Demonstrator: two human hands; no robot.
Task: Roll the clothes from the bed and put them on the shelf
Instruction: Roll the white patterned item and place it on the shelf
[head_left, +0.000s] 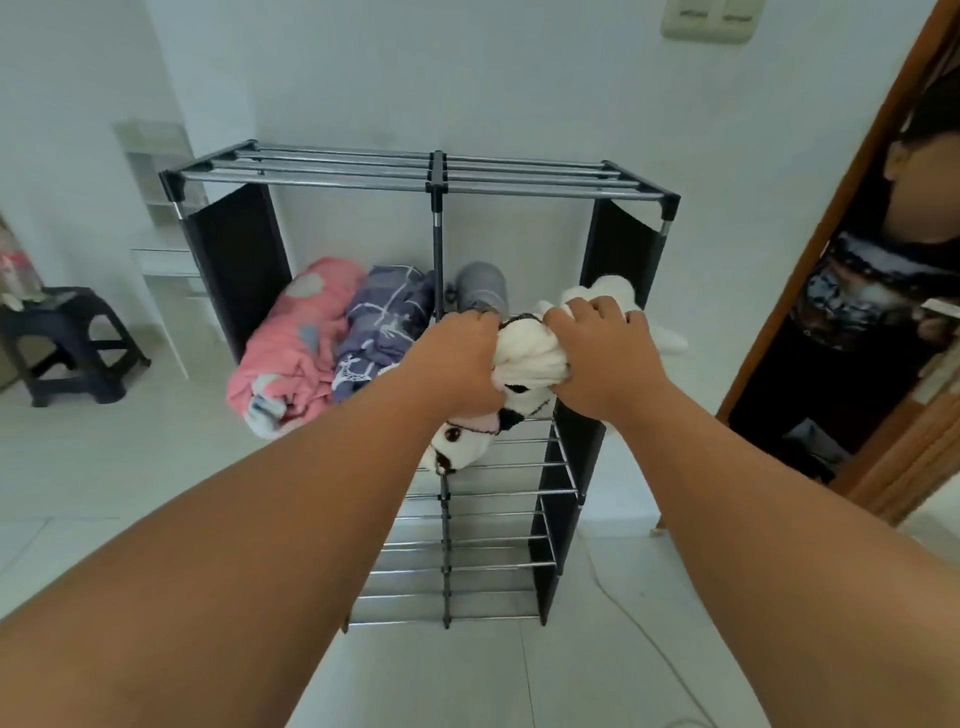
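A metal-bar shelf (434, 176) with black side panels stands against the white wall. On its second tier lie a pink rolled garment (291, 343), a purple patterned roll (382, 327) and a grey roll (483, 288). My left hand (457, 358) and my right hand (597, 348) both grip a white fluffy garment with black and pink trim (530, 358). It rests on the right half of that tier, and part of it hangs over the front edge.
A dark plastic stool (67, 343) stands at the left on the tiled floor. A person (883, 291) stands in the wooden doorway (831, 218) at the right. A white cable (649, 639) trails across the floor beside the shelf. Lower shelf tiers (467, 571) hold nothing.
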